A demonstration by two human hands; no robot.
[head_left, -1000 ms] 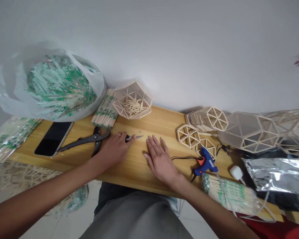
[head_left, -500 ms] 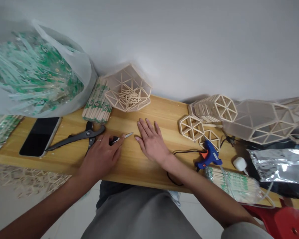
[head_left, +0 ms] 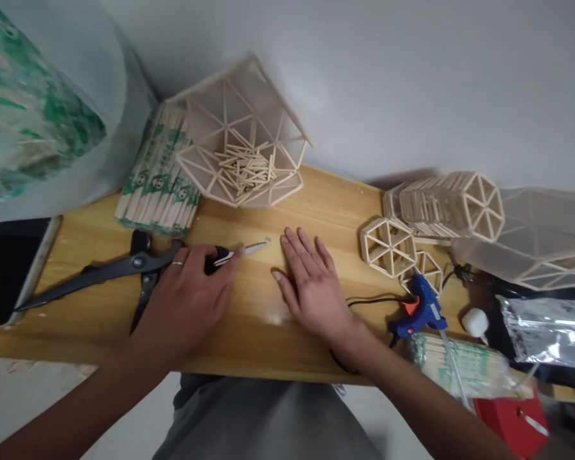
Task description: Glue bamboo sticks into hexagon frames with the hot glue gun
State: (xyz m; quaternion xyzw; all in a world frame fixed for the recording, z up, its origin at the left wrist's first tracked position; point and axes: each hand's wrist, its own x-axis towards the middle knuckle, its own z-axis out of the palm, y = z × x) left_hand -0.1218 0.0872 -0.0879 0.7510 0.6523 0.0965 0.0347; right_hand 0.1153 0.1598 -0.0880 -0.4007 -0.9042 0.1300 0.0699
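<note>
My left hand (head_left: 186,291) holds a small knife (head_left: 249,249) with a black handle; its pointed blade lies close to the wooden tabletop (head_left: 249,345) and points right, toward a tiny grey speck. Under and beside that hand are black-handled shears (head_left: 110,267), partly hidden by it. Flat on the wood to the right rests my right hand (head_left: 316,291), palm down, with nothing in it. Behind the hands stands a lattice container (head_left: 225,108) of thin sticks and translucent sheet, with many short sticks (head_left: 249,167) inside.
Left: a phone (head_left: 9,268), wrapped chopsticks (head_left: 160,179) and a big plastic bag (head_left: 119,102). Right: hexagonal stick frames (head_left: 388,246), a stack of them (head_left: 441,204), a blue glue gun (head_left: 421,306) with its cord, a white plug (head_left: 475,322) and a silver packet (head_left: 546,329).
The view has come closer and shifted. The knife tip now lies beside a small grey speck on the wood. My right hand still lies flat.
</note>
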